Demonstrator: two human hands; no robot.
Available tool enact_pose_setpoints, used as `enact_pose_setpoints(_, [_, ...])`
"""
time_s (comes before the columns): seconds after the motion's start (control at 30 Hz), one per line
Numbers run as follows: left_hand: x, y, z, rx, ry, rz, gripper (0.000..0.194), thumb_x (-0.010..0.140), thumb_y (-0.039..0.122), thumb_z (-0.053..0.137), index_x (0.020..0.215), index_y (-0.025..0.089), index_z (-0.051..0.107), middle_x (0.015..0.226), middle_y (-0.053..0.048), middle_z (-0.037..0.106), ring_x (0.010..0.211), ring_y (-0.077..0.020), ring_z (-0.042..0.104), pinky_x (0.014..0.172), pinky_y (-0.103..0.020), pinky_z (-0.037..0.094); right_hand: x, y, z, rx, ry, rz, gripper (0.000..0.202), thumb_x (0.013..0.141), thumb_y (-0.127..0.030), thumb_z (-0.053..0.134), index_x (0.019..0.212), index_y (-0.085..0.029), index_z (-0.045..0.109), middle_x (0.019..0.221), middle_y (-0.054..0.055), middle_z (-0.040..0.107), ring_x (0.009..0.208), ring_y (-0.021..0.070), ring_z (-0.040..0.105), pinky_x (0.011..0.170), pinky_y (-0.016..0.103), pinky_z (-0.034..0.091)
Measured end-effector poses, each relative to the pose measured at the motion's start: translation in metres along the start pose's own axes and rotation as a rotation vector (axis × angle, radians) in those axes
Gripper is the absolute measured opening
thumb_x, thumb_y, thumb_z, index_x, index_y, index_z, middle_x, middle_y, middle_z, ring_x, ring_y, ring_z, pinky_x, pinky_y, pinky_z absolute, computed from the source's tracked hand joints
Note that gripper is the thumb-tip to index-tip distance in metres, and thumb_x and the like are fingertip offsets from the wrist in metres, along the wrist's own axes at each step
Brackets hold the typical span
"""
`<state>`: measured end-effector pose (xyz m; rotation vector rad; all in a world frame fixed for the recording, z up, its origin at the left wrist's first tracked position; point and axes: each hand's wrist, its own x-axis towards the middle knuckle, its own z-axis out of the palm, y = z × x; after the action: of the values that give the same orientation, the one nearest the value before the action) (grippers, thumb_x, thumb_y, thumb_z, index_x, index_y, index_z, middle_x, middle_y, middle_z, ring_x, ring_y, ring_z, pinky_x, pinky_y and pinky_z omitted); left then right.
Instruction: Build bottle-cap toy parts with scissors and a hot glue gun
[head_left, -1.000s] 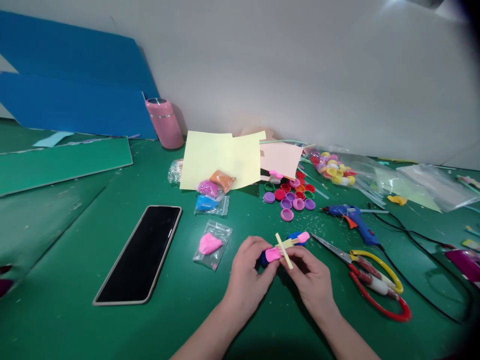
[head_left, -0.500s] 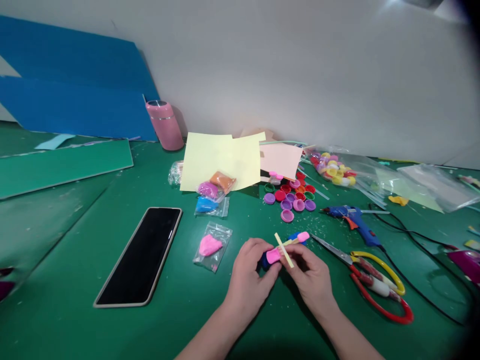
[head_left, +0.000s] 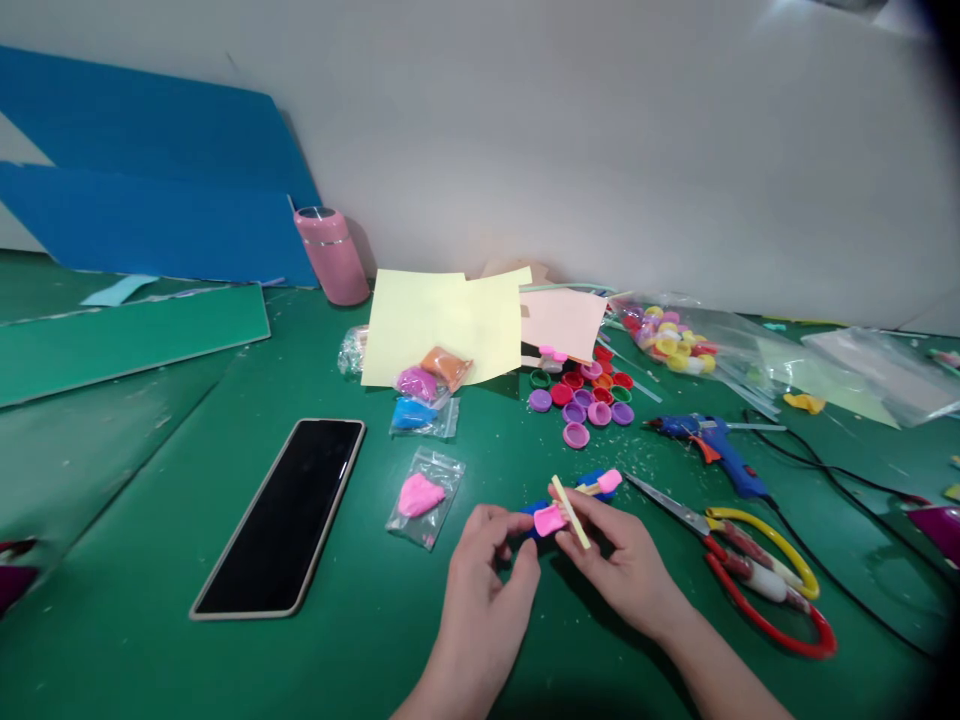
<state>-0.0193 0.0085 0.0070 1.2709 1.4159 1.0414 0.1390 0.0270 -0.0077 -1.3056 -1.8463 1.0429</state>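
Note:
Over the green table, my right hand [head_left: 626, 565] pinches a small crossed piece of pale sticks [head_left: 571, 512]. Pink clay [head_left: 550, 519] covers the near end of one stick, and another pink lump [head_left: 609, 482] caps its far end. Blue parts [head_left: 596, 478] show beneath and behind the sticks; their shape is mostly hidden. My left hand [head_left: 491, 590] is just left of the near pink end, thumb and forefinger apart, its fingertips close to the piece. Whether a fingertip touches it I cannot tell. A small zip bag of pink clay [head_left: 421, 495] lies to the left.
Scissors [head_left: 750, 570] and a blue glue gun [head_left: 709, 445] with its black cord lie to the right. Bottle caps [head_left: 576, 435] are scattered ahead. A phone [head_left: 281, 520] lies left; a pink bottle [head_left: 334, 255] and yellow paper [head_left: 435, 320] stand behind.
My left hand has drawn back slightly to the left and its thumb and forefinger have parted from the pink end. My right hand still holds the stick piece. The view has shifted slightly.

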Motion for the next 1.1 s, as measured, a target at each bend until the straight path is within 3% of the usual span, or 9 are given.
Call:
enact_pose_setpoints(0.33, [0.002, 0.004, 0.004, -0.266, 0.012, -0.192, 0.012, 0.075, 0.022, 0.053, 0.078, 0.016, 0.064, 0.072, -0.002, 0.058, 0.067, -0.0143, 0.051, 0.061, -0.024, 0.038, 0.006, 0.004, -0.001, 0.001, -0.005, 0.001, 0.031, 0.08, -0.032, 0.053, 0.108, -0.021, 0.061, 0.071, 0.0, 0.06, 0.058, 0.0135, 0.051, 0.054, 0.022, 0.044])
enact_pose_setpoints(0.53, [0.007, 0.001, 0.009, -0.53, -0.008, -0.331, 0.015, 0.073, 0.027, 0.059, 0.066, 0.014, 0.059, 0.06, 0.0, 0.057, 0.052, -0.0092, 0.046, 0.052, -0.021, 0.035, 0.007, 0.004, -0.004, 0.018, -0.02, -0.01, 0.031, 0.079, -0.033, 0.055, 0.107, -0.021, 0.061, 0.071, 0.0, 0.061, 0.061, 0.0142, 0.052, 0.054, 0.021, 0.044])
enact_pose_setpoints(0.77, [0.006, 0.001, 0.012, -0.794, -0.031, -0.485, 0.013, 0.069, 0.025, 0.064, 0.069, 0.013, 0.059, 0.056, 0.0, 0.059, 0.046, -0.0068, 0.046, 0.048, -0.019, 0.034, 0.006, 0.007, -0.005, 0.06, -0.035, -0.03, 0.032, 0.081, -0.034, 0.051, 0.109, -0.022, 0.06, 0.073, 0.001, 0.061, 0.059, 0.0133, 0.052, 0.055, 0.022, 0.045])
enact_pose_setpoints(1.1, [0.005, -0.004, 0.014, -0.848, -0.074, -0.447, 0.013, 0.072, 0.023, 0.062, 0.07, 0.011, 0.062, 0.064, -0.003, 0.061, 0.052, -0.0075, 0.049, 0.053, -0.02, 0.038, 0.006, 0.005, -0.004, 0.083, -0.035, -0.021, 0.031, 0.082, -0.033, 0.051, 0.109, -0.022, 0.06, 0.068, 0.0, 0.057, 0.058, 0.0131, 0.05, 0.054, 0.021, 0.043])
